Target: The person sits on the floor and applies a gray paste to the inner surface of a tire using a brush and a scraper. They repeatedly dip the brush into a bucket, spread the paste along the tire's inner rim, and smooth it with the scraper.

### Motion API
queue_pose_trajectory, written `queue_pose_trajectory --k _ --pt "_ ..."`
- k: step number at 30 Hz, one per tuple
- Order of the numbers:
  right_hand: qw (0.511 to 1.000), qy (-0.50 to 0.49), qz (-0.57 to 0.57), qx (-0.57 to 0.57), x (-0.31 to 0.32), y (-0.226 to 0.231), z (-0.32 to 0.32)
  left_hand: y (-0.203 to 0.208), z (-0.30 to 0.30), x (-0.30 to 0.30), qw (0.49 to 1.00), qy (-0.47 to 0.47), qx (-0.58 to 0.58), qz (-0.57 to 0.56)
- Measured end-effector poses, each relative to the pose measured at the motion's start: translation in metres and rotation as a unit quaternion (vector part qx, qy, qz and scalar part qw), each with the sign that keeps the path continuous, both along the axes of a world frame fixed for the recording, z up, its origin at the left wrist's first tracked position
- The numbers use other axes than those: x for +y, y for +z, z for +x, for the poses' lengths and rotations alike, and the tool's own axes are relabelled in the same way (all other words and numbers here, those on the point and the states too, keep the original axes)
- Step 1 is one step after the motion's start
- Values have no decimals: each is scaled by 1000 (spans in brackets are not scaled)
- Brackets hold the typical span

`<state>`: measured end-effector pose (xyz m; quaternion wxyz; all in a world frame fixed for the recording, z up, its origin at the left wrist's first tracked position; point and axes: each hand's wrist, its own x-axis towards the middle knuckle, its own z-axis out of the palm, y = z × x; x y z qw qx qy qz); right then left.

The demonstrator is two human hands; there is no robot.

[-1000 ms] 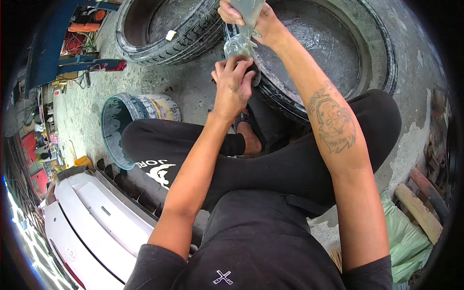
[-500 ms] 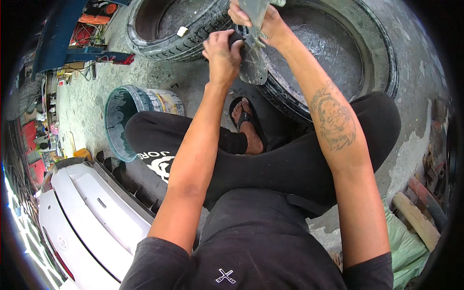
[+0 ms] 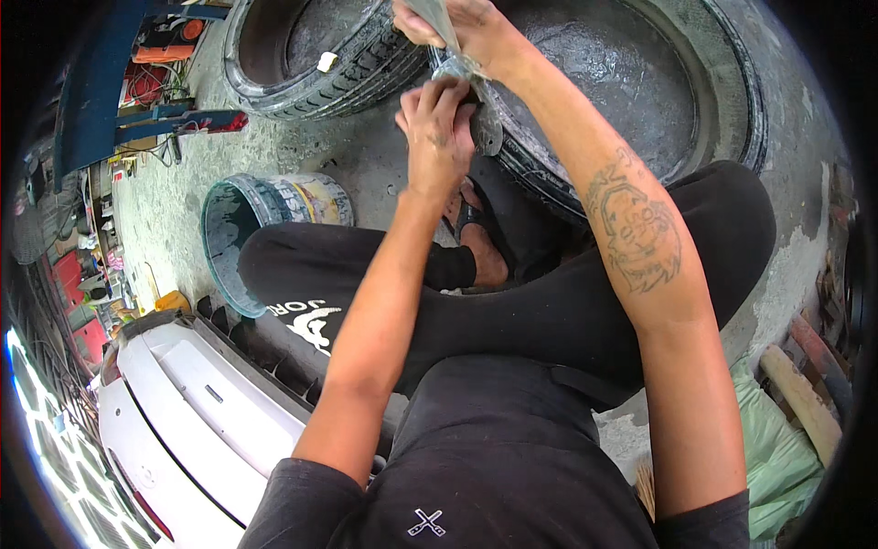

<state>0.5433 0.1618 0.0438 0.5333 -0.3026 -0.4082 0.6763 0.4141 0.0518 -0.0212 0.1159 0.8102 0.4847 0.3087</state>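
Grey, crumpled sheet material point(image 3: 457, 66) was found gripped in the right hand point(image 3: 457, 27), its fingers closed around it, just above the rim of a wet black tyre point(image 3: 631, 82) lying on the concrete floor point(image 3: 366, 169). The left hand point(image 3: 437, 128) was pressed against the same material, fingers curled on it. A paint-stained bucket point(image 3: 265, 229) was noted near the left knee.
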Motion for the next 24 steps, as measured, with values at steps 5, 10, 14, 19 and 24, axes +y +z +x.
queue_pose_trajectory --k 5,10,14,19,24 --pt "993 -44 18 -104 2 0 0 3 -6 2 1000 -18 5 15" --pt "999 -2 -9 -36 2 -11 -2 -4 2 -9 1000 18 -2 8" --pt "993 -20 35 -109 5 -4 4 0 -11 8 1000 10 2 -3" --pt "997 73 28 30 -3 -10 7 14 -17 41 995 31 -66 67" --pt "961 -25 269 -57 10 -24 12 22 -12 26 994 24 -86 56"
